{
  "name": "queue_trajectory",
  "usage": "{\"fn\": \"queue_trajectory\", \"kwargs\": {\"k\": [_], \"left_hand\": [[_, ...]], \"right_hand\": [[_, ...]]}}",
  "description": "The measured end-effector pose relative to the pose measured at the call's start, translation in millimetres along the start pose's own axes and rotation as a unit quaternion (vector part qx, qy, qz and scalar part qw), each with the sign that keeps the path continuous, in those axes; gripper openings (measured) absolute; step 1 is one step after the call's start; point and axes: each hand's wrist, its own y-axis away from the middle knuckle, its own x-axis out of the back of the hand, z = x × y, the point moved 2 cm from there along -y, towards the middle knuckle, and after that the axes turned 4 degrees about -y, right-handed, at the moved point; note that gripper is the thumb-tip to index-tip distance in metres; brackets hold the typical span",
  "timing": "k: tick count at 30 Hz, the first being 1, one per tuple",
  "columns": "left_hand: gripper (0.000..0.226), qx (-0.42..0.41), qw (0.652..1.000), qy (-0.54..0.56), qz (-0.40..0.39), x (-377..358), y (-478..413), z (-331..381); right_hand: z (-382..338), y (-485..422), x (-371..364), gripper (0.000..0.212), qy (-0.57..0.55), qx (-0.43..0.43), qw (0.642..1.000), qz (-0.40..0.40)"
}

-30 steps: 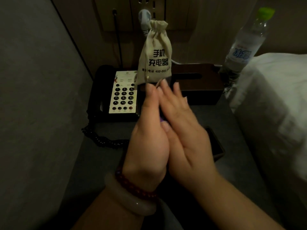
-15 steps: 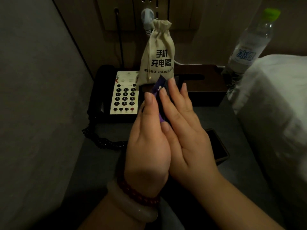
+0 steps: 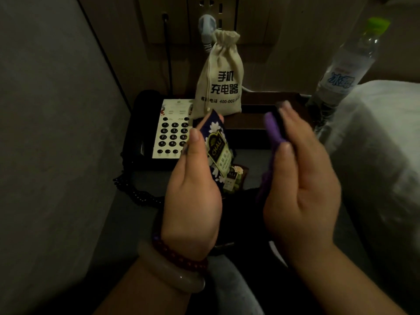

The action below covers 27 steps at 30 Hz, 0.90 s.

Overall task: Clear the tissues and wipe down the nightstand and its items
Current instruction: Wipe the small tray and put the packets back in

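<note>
Head view: the left hand [image 3: 193, 189] holds a dark tea packet [image 3: 217, 151], the right hand [image 3: 300, 185] a purple cloth [image 3: 272, 135], above the counter [image 3: 141, 214]. Behind stand phone [image 3: 170, 130], pouch [image 3: 221, 80], bottle [image 3: 345, 69].

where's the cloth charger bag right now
In the head view the charger bag stands upright at the back centre, between the phone to its left and the water bottle to its right.

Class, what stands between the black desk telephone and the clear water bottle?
In the head view: a beige drawstring pouch and, behind the hands, a dark wooden tissue box.
</note>
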Motion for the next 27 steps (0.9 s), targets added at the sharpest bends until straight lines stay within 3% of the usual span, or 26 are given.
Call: {"fn": "queue_trajectory", "kwargs": {"k": [3, 5, 7, 16, 19, 23, 25, 27], "left_hand": [[0.037, 0.011, 1.000, -0.011, -0.022, -6.6, 8.3, -2.4], [0.040, 0.025, 0.999, 0.023, -0.036, -6.6, 13.9, -5.2], [0.050, 0.035, 0.993, 0.084, -0.069, -7.0, 16.3, -6.9], [0.049, -0.011, 0.976, 0.217, -0.029, -8.4, 5.4, 12.4], [0.047, -0.014, 0.975, 0.217, -0.038, 0.2, -5.0, 17.1], [0.045, -0.002, 0.987, 0.155, -0.046, 3.2, -7.3, 16.0], [0.040, 0.003, 0.990, 0.124, -0.072, 1.8, -3.6, 11.9], [0.042, -0.008, 0.987, 0.107, -0.116, -1.1, 0.5, 12.0]], "right_hand": [[-9.9, 8.9, -13.9, 0.045, -0.050, 0.048, 0.985, -0.160], [-7.5, 15.7, -20.8, 0.047, -0.100, 0.022, 0.973, -0.205], [-4.0, 18.3, -22.0, 0.048, -0.111, 0.022, 0.973, -0.201], [7.9, 24.0, -26.8, 0.043, -0.081, 0.003, 0.976, -0.200], [13.8, 19.8, -23.9, 0.038, -0.055, -0.101, 0.985, -0.125], [20.9, 2.0, -6.8, 0.034, -0.094, -0.234, 0.967, -0.024], [16.2, -6.8, 0.5, 0.035, -0.129, -0.238, 0.962, -0.030], [7.6, -9.1, 0.4, 0.042, -0.221, -0.246, 0.939, -0.090]]}}
